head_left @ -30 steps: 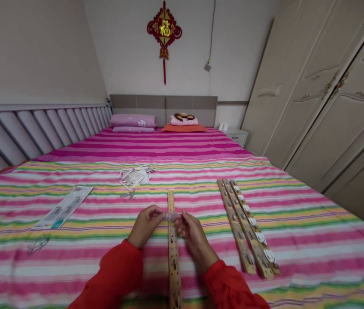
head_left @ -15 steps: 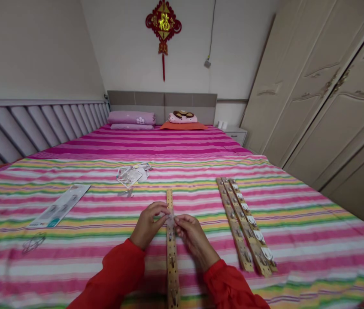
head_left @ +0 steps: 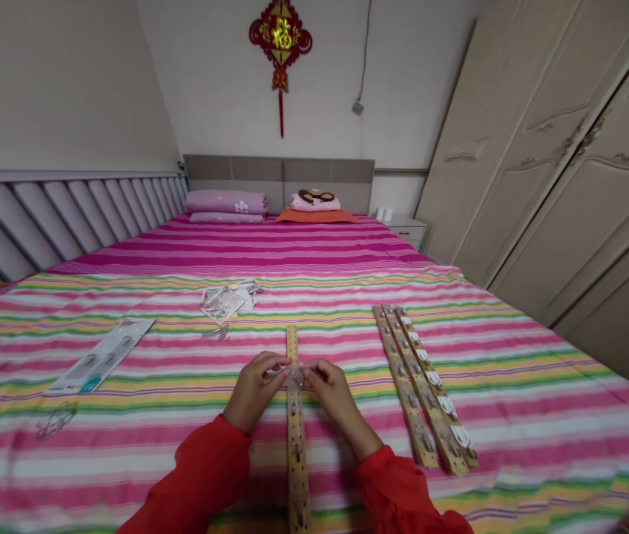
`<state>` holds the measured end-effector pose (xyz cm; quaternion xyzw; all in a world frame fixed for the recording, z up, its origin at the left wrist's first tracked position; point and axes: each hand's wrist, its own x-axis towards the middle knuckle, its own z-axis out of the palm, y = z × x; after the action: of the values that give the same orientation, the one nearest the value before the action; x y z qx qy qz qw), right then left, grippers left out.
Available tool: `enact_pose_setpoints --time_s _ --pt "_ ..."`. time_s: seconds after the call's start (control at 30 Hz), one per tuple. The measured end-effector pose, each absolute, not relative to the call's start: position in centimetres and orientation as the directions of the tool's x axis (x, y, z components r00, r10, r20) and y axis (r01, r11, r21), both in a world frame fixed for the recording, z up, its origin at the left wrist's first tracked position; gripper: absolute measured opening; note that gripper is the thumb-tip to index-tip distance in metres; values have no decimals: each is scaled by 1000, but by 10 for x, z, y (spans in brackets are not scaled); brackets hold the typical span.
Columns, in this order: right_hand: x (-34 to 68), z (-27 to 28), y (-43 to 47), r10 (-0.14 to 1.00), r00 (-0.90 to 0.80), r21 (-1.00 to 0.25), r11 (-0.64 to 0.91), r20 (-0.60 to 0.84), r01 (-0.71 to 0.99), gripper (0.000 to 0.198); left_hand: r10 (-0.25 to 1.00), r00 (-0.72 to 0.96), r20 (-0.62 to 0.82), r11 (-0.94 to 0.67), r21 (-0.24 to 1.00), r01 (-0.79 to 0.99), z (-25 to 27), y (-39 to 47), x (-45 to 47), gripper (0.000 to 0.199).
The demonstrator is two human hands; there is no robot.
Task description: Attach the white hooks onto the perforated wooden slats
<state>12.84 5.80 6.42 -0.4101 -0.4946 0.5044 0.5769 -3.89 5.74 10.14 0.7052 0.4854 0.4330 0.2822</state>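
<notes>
Head view: left hand (head_left: 254, 386) and right hand (head_left: 337, 393) both have fingertips pinched on 1 small clear piece (head_left: 295, 376), just over the perforated strip (head_left: 295, 469) lying mid-bed, near side. 3 metal hooks (head_left: 297, 449) visible on that strip, nearer than the hands. Right: 3 more strips (head_left: 421, 386) side by side, 6 white pieces (head_left: 446, 406) on the rightmost. Left: 1 flat pack (head_left: 106, 357), teal corner, print too small to read. Far wall: 1 red hanging (head_left: 280, 33), gold "福".
</notes>
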Motion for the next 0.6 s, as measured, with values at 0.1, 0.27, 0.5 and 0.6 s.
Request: enact_pose_setpoints --time_s 0.1,0.27,0.5,0.6 --pt "128 75 57 957 -10 -957 291 291 1 11 921 189 341 -389 800 456 100 59 -39 20" --pt "128 89 55 934 14 -932 356 358 61 8 951 164 261 -305 875 376 93 57 -37 22" --pt "130 74 65 997 35 -959 80 74 -272 31 998 -64 16 -11 997 80 88 63 -39 46" --pt "128 65 74 999 2 -948 33 34 -317 28 991 -98 -87 86 996 -12 85 74 -37 48"
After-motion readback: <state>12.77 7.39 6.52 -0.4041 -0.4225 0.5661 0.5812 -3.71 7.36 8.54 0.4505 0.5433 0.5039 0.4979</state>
